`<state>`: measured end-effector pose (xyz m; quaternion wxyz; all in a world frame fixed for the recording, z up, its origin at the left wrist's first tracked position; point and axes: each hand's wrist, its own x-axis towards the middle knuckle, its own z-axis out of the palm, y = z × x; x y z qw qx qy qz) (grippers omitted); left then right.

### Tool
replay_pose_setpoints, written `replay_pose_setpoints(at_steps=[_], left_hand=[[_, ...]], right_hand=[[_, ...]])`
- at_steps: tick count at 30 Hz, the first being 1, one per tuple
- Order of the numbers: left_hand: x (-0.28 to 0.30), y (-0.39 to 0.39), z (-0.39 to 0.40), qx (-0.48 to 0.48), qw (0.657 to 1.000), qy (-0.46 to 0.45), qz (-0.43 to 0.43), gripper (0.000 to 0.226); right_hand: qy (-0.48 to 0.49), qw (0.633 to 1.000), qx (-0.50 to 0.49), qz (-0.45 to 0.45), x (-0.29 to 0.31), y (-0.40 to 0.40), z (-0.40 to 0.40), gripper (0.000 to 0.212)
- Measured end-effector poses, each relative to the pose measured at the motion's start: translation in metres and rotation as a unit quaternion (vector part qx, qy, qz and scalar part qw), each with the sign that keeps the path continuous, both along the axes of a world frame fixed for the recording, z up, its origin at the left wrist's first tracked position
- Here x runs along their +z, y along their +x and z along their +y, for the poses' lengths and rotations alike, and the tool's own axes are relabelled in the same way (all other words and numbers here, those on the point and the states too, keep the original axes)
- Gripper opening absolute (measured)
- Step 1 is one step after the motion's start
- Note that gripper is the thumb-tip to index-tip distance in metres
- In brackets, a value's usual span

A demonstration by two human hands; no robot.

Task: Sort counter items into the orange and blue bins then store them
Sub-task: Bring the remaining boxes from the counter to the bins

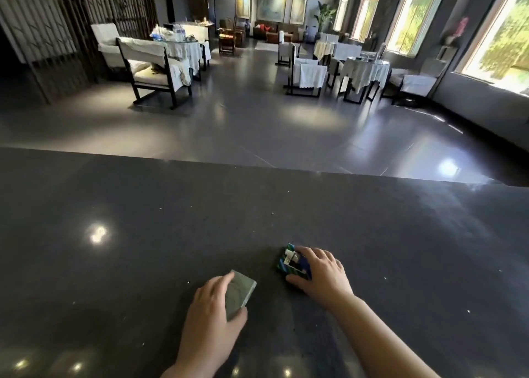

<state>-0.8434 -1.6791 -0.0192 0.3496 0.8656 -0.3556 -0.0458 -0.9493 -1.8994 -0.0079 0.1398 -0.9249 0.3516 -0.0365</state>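
Observation:
On the dark polished counter (143,234) lie two small boxes near the front edge. My left hand (211,320) grips a flat grey-green box (239,294), fingers on its left side and thumb at its near corner. My right hand (320,274) grips a small blue and green striped box (289,263) with a white patch on top, fingers over its far end and thumb at its near end. No orange or blue bin shows in this view.
The counter's far edge (257,164) drops to a glossy grey floor. Beyond stand white-covered chairs (154,68) and tables (363,71) in a dining room, with windows on the right. Ceiling lights reflect on the counter top.

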Motion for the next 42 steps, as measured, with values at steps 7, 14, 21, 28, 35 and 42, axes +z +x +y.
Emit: replay_pose_setpoints(at_steps=[7, 14, 21, 28, 35, 42], left_hand=[[0.017, -0.002, 0.015, 0.023, 0.999, -0.035, 0.012, 0.059], [0.026, -0.017, 0.109, 0.143, 0.989, -0.033, 0.004, 0.059], [0.031, -0.038, 0.271, 0.359, 0.933, -0.008, -0.015, 0.057], [0.041, -0.051, 0.457, 0.524, 0.851, -0.033, -0.011, 0.056], [0.048, -0.044, 0.632, 0.584, 0.811, -0.024, -0.023, 0.056], [0.052, -0.025, 0.758, 0.641, 0.766, -0.032, -0.028, 0.055]], right_hand=[[-0.041, 0.999, 0.022, 0.019, -0.010, -0.022, 0.030, 0.076], [-0.005, 0.992, 0.119, -0.043, 0.009, -0.004, 0.104, 0.075], [0.048, 0.945, 0.306, -0.099, 0.029, 0.055, 0.239, 0.077], [0.102, 0.873, 0.468, -0.095, 0.034, 0.092, 0.417, 0.075], [0.118, 0.832, 0.533, -0.099, 0.039, 0.142, 0.607, 0.075], [0.120, 0.797, 0.586, -0.087, 0.056, 0.192, 0.746, 0.076]])
